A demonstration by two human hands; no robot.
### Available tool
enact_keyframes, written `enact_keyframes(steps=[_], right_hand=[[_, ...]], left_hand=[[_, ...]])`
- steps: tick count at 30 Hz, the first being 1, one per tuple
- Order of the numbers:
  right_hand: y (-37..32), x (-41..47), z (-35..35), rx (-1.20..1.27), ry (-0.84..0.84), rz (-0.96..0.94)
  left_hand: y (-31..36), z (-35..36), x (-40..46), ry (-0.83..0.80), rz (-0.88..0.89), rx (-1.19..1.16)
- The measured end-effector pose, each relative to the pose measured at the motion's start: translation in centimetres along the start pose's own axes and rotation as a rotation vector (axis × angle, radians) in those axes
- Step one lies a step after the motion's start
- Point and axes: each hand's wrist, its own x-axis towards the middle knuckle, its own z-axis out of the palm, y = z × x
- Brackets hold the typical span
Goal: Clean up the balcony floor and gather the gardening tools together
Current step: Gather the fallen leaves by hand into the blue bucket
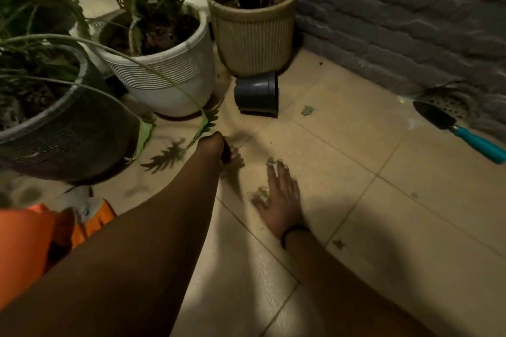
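My right hand [282,195] lies flat on the tiled floor [356,227] with its fingers spread, touching green leaf scraps [261,191] by the thumb and another scrap [271,160] at the fingertips. My left hand [219,149] reaches further forward with curled fingers round a small dark thing I cannot identify. More leaf bits [308,110] lie scattered on the tiles. A trowel [460,128] with a teal handle and dark blade lies at the right by the wall. A small dark plastic pot [257,96] lies on its side.
A white planter [164,74], a beige ribbed planter [254,35] and a dark mesh planter [63,128] crowd the left and back. A grey brick wall [410,8] closes the right. A perforated drain cover [449,102] sits behind the trowel. Orange clothing [24,241] shows at lower left.
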Motion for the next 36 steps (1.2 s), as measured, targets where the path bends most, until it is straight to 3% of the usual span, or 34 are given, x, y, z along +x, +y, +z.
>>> enact_keyframes(steps=[4,7,11,15,19,20,24,27,30,31,33,36], right_hand=[[-1.4,-0.5,1.7,-0.186,0.067,0.020],[-1.1,3.4,1.1,-0.183,0.013,0.003],[-0.5,7.3,-0.9,-0.173,-0.105,-0.241],[2.0,5.1,-1.5,0.055,-0.047,-0.411],[5.5,1.7,-1.5,0.057,0.041,-0.534],[6.2,1.2,-1.5,0.085,0.058,-0.512],[4.8,1.3,-3.6,0.427,0.010,-0.140],[2.2,3.1,-5.0,0.679,0.175,0.221],[-0.6,4.9,-8.6,1.438,0.188,0.535],[-1.7,5.5,-10.0,1.692,0.158,0.527],[-4.5,6.3,-12.6,1.891,0.136,0.426],[-8.7,6.8,-14.4,1.685,0.258,0.264]], left_hand=[[-3.0,0.1,0.0,-0.065,-0.090,-0.028],[-3.1,-0.5,0.6,-0.046,-0.117,-0.053],[-1.5,-1.1,1.8,-0.041,-0.110,-0.019],[-2.0,-1.7,2.8,-0.077,-0.125,0.007],[-2.4,-1.8,2.5,-0.069,-0.141,-0.067],[-2.2,-1.5,2.2,-0.069,-0.151,-0.077],[-0.8,-0.5,0.5,-0.087,-0.156,-0.118],[-0.3,-0.3,-0.7,-0.136,-0.105,-0.137],[0.3,0.1,-1.6,-0.196,-0.084,-0.206],[0.5,0.5,-2.4,-0.223,-0.066,-0.218],[1.0,1.7,-4.4,-0.269,-0.002,-0.234],[2.1,4.4,-6.8,-0.386,0.041,-0.342]])
